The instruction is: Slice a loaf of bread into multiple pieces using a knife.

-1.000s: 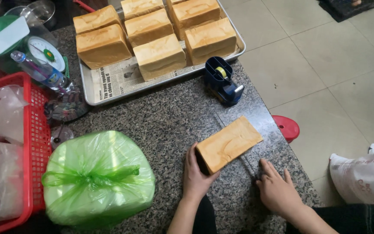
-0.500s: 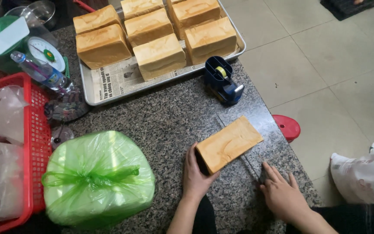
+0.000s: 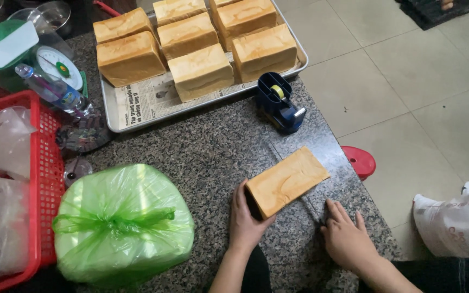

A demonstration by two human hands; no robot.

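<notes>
item: loaf of bread (image 3: 287,180), golden-brown, rectangular, lying alone on the speckled granite bench (image 3: 207,152) near its right edge, turned at an angle.

left hand (image 3: 245,217): cupped against the near end of the loaf, fingers curled round its lower corner, gripping it.

right hand (image 3: 347,237): flat on the bench just right of the loaf, fingers spread and extended, holding nothing; a thin dark strip under the fingertips, too unclear to identify.

tape dispenser (image 3: 279,101): dark blue, with a yellow-green roll, standing on the bench between the loaf and the tray.

metal tray (image 3: 202,103): at the far side of the bench, lined with newspaper, carrying several more loaves (image 3: 201,71) in rows.

green plastic bag (image 3: 123,225): full, knotted at the top, left of the left hand.

red basket (image 3: 42,179): at the left edge, holding clear plastic bags.

kitchen scale (image 3: 55,62) and plastic bottle (image 3: 52,89): far left, beside the tray.

red stool (image 3: 358,160): on the tiled floor, just past the bench edge.

white sack (image 3: 457,220): on the floor, far right.
</notes>
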